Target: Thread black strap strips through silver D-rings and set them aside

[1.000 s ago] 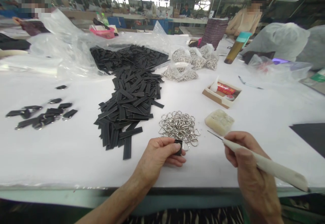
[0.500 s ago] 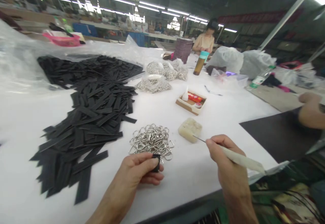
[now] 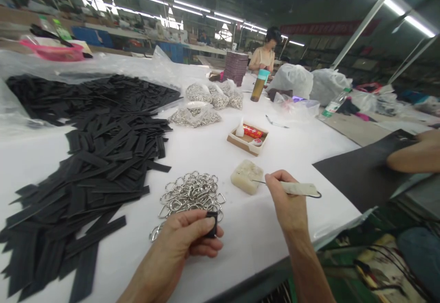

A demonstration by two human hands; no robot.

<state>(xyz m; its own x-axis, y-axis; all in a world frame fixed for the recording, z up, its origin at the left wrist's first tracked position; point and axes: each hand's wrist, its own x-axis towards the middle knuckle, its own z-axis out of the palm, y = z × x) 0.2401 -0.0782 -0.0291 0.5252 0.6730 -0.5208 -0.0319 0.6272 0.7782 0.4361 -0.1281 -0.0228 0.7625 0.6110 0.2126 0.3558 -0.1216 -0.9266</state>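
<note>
My left hand (image 3: 184,236) pinches a short black strip (image 3: 212,225), seemingly folded, between thumb and fingers; whether a ring sits in it is hidden. Just behind that hand lies a heap of silver D-shaped rings (image 3: 192,192). My right hand (image 3: 285,200) grips the pale, wrapped-looking handle of a thin-tipped awl (image 3: 298,189). Its metal point meets the right side of a yellowish, wax-like block (image 3: 244,174) on the white table. To the left spreads a large pile of black strips (image 3: 113,161).
Beyond the block stands a small box (image 3: 244,146) with a red tube. Farther back are bags of rings (image 3: 195,115) and a bottle (image 3: 258,86). At right, another person's hand (image 3: 412,156) is at a black sheet (image 3: 354,170). A co-worker (image 3: 263,55) is at the back.
The view has swung right, so the table's things sit farther left. The awl's handle lies more level, its point still at the block. The other person's hand has moved on the black sheet.
</note>
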